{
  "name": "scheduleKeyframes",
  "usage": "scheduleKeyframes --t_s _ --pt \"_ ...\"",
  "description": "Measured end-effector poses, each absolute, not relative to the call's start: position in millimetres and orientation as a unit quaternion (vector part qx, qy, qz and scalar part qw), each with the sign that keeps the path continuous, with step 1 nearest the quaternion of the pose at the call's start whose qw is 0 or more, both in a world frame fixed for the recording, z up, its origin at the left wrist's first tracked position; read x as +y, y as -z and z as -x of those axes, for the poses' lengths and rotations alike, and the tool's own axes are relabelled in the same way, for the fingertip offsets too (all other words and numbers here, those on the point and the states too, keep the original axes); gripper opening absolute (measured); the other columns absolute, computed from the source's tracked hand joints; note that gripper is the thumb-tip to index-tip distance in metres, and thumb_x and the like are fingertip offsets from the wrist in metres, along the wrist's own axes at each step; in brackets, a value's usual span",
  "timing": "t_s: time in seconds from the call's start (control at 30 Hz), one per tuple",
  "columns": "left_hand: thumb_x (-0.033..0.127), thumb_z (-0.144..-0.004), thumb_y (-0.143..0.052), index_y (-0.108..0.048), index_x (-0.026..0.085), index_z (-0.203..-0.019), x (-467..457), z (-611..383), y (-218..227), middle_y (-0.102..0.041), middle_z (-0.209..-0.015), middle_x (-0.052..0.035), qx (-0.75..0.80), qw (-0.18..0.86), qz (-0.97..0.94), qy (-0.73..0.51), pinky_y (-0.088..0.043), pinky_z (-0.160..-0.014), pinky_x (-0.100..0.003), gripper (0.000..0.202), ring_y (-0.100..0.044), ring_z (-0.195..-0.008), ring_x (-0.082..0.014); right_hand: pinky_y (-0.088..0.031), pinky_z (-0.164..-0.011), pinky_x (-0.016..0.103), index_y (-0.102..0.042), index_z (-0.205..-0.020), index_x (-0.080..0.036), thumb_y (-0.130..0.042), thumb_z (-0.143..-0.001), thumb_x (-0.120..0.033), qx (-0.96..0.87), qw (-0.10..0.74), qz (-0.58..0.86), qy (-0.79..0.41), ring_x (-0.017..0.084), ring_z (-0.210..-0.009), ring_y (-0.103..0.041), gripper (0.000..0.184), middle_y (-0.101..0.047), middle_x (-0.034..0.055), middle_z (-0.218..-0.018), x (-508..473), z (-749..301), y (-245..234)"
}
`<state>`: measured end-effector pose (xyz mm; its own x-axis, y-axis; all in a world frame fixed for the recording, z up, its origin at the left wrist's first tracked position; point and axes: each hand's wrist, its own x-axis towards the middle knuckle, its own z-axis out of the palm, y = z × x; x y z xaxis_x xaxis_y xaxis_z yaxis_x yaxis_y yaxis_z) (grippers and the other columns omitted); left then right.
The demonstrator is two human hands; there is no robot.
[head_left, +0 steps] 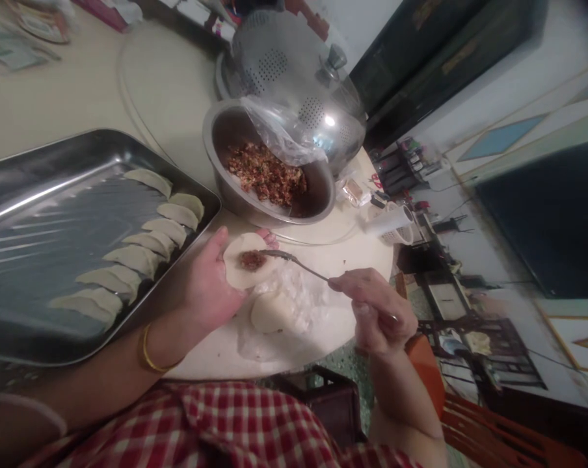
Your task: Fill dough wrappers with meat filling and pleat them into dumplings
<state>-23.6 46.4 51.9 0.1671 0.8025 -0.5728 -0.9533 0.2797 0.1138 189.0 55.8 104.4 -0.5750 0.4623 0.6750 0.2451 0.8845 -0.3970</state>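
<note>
On the palm and fingers of my left hand [211,279] lies a round dumpling wrapper [238,273]. A small heap of meat filling [253,260] sits at the wrapper's middle. My right hand [379,309] is closed round the handle of a metal spoon [306,265], whose tip touches the filling. Beneath the left hand, a stack of wrappers [272,312] rests in a clear plastic bag [313,302] on the table. A steel bowl [209,140] beyond the hands contains more chopped filling [265,172], with plastic film [284,133] over part of its far rim.
At left, a metal tray [79,146] bears several folded dumplings [128,258] in rows. A perforated steel dome lid [294,65] stands behind the bowl. Near the table's right edge are a white basket [399,233] and small packets [353,192]. An orange chair [494,429] is at lower right.
</note>
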Motion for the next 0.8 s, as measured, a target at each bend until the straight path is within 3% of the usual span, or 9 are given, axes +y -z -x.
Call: scheduleKeyframes --t_s 0.27,0.47,0.7,0.8 --pt "0.046 -0.102 -0.03 -0.064 0.004 -0.119 48 24 -49 -0.073 -0.111 -0.0187 0.277 0.756 0.139 -0.577 -0.057 -0.084 -0.033 0.057 -0.071 -0.1 -0.0242 -0.062 -0.062 0.036 -0.062 -0.125 -0.022 -0.049 -0.089 -0.008 -0.916 0.347 0.171 -0.11 0.02 -0.077 -0.073 0.041 -0.078 0.0083 -0.088 57 -180 -106" --pt "0.043 -0.102 -0.027 -0.064 0.004 -0.117 47 25 -51 -0.076 -0.098 -0.0161 0.275 0.754 0.125 -0.584 -0.056 -0.087 -0.032 0.056 -0.071 -0.095 -0.0228 -0.061 -0.062 0.038 -0.064 -0.125 -0.024 -0.052 -0.09 -0.013 -0.889 0.41 0.174 -0.103 0.021 -0.08 -0.073 0.039 -0.079 0.0082 -0.091 58 -185 -102" --pt "0.041 -0.102 -0.026 -0.063 0.006 -0.12 47 23 -52 -0.075 -0.093 -0.0138 0.277 0.754 0.122 -0.583 -0.056 -0.085 -0.031 0.055 -0.072 -0.088 -0.0207 -0.06 -0.066 0.037 -0.062 -0.128 -0.024 -0.051 -0.09 -0.008 -0.91 0.359 0.162 -0.128 0.02 -0.081 -0.072 0.043 -0.078 0.0084 -0.096 66 -177 -99" --pt "0.042 -0.101 -0.031 -0.063 0.008 -0.123 46 24 -50 -0.076 -0.096 -0.0138 0.26 0.76 0.125 -0.582 -0.056 -0.085 -0.032 0.052 -0.071 -0.09 -0.0227 -0.06 -0.071 0.038 -0.064 -0.125 -0.024 -0.052 -0.09 -0.009 -0.893 0.385 0.177 -0.153 0.02 -0.085 -0.072 0.041 -0.078 0.008 -0.096 66 -180 -100"
